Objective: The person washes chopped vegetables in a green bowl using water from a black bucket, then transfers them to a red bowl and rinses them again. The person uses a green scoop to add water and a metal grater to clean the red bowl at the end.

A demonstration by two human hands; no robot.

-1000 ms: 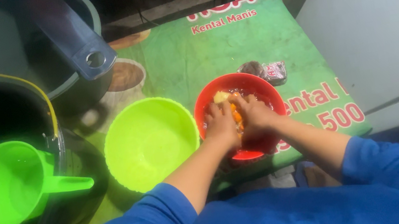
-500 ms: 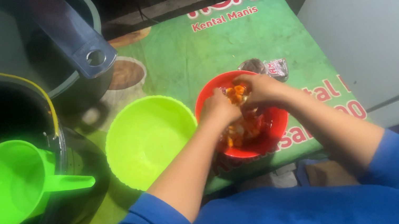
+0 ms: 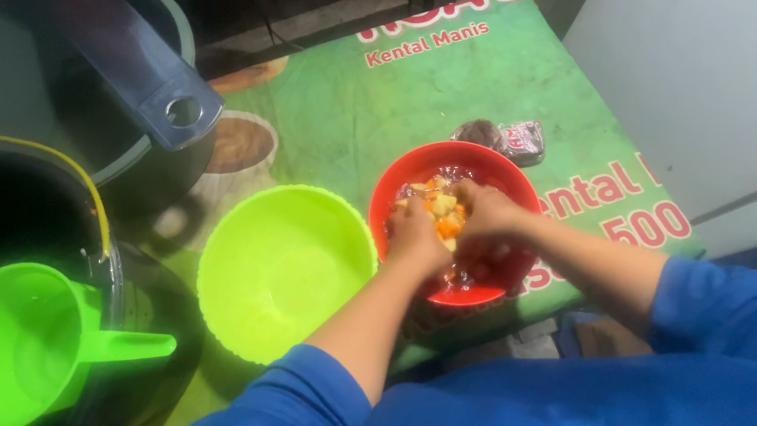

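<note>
Both of my hands are inside a red bowl that holds several small yellow and orange vegetable pieces in liquid. My left hand cups pieces at the bowl's left side. Touching it on the right, my right hand closes over more pieces. An empty lime-green bowl stands directly left of the red one on a green printed table cover. My sleeves are blue.
A lime-green jug with a handle sits on a dark bucket at the left. A large dark pot stands behind it. A small wrapped packet lies just beyond the red bowl. A white wall runs along the right.
My hands have lowered back into the red bowl and drawn together over the pieces. The view has tilted slightly downward.
</note>
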